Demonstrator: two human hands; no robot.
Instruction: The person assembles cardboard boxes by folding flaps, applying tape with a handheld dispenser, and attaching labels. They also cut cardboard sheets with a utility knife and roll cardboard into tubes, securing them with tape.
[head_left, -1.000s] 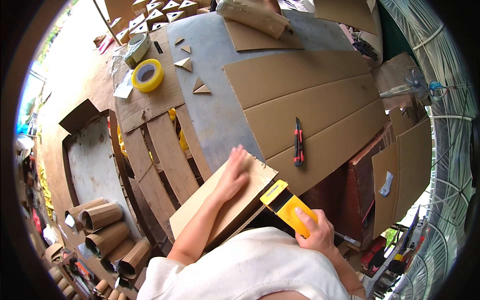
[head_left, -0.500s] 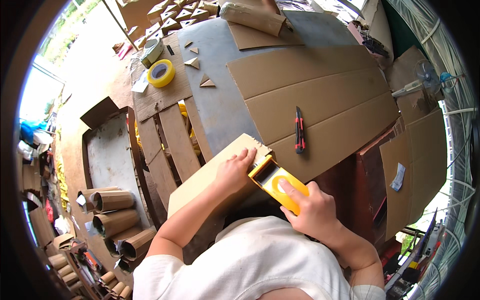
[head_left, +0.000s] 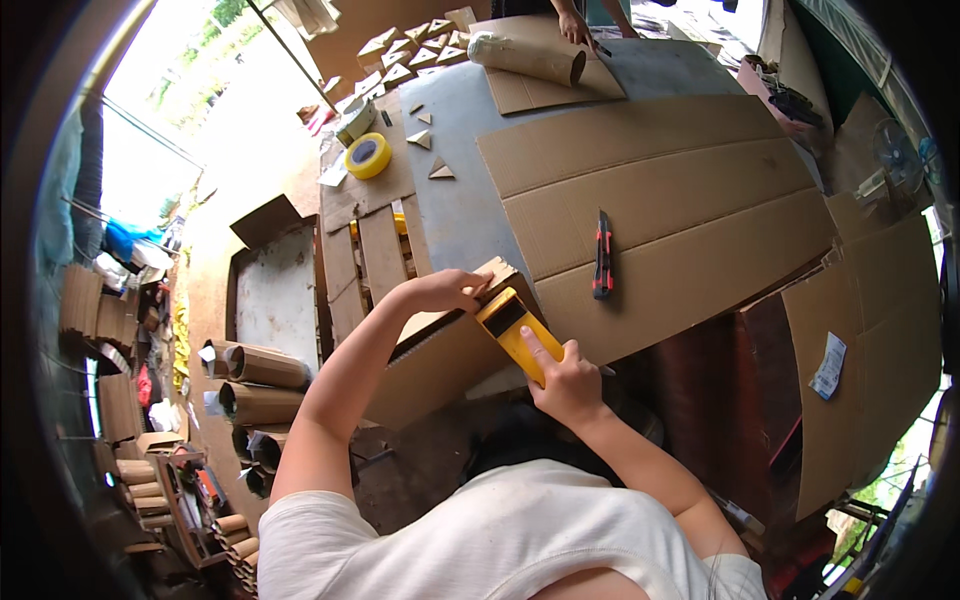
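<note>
Across the table (head_left: 455, 190) lies a big creased cardboard sheet (head_left: 660, 200) bearing a red-black utility knife (head_left: 602, 255). At its near edge, left hand (head_left: 445, 290) fingers press a cardboard strip (head_left: 440, 355) flat; right hand (head_left: 565, 380) fingers grip a yellow tool (head_left: 515, 325) against it.

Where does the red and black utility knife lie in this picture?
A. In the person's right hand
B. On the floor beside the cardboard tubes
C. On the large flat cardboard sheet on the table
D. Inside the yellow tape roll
C: the red and black utility knife lies alone on the large flat cardboard sheet, apart from both hands; the right hand holds a yellow tool instead.
</note>
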